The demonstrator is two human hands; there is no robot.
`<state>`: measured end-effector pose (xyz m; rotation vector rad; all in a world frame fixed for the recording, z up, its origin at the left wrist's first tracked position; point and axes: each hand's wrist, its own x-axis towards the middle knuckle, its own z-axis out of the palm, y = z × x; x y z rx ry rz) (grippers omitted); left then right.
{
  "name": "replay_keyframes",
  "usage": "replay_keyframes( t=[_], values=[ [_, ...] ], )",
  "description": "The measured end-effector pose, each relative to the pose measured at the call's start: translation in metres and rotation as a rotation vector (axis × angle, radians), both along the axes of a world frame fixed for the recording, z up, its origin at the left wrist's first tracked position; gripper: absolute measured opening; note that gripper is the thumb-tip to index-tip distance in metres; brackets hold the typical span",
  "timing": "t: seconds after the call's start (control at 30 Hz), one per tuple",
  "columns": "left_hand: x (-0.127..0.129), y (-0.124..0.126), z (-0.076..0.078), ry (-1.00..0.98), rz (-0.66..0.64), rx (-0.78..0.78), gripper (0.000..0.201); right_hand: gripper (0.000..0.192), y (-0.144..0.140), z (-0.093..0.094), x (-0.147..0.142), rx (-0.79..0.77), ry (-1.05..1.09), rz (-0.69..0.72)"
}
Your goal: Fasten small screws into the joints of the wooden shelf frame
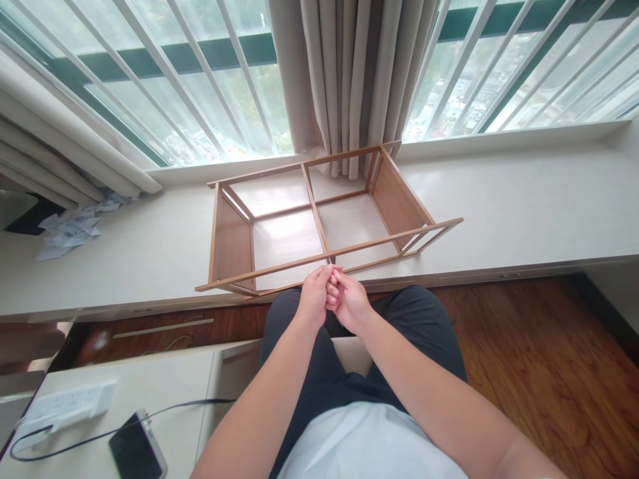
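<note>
One wooden frame (315,209) sits on the pale window ledge (509,199), straight ahead of your left hand (315,294) and right hand (352,303) — they're right by the middle of its front rail (274,268). Your hands are together and touching, fingers curled in, barely any gap. Kinda looks like a pinch, but can't tell if you've got something small in there — or whether your fingertips actually touch the wood.
</note>
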<state>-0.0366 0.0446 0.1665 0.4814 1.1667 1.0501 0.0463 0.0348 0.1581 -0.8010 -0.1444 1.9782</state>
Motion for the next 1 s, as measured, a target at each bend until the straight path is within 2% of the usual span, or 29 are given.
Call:
replay_keyframes(
  t=[0.27,0.47,0.63,0.77,0.87,1.0],
  values=[
    [-0.002,0.001,-0.001,0.024,0.005,0.001,0.037,0.033,0.001,0.000,-0.003,-0.012,-0.012,0.005],
    [-0.004,0.001,-0.001,0.030,-0.003,-0.022,0.039,0.038,-0.002,0.003,-0.009,0.037,-0.104,-0.063],
    [-0.002,0.002,-0.002,-0.002,-0.016,0.002,0.044,0.043,-0.002,-0.003,-0.012,0.146,-0.332,-0.160],
    [0.000,0.004,-0.001,-0.038,0.010,0.030,0.045,0.044,0.000,-0.005,-0.011,0.202,-0.493,-0.162],
    [-0.002,0.004,-0.001,-0.024,-0.004,0.016,0.045,0.040,0.000,-0.002,-0.010,0.160,-0.408,-0.126],
    [-0.005,0.005,0.000,0.002,-0.009,-0.014,0.041,0.031,0.001,0.003,-0.010,0.041,-0.163,-0.089]
  ],
)
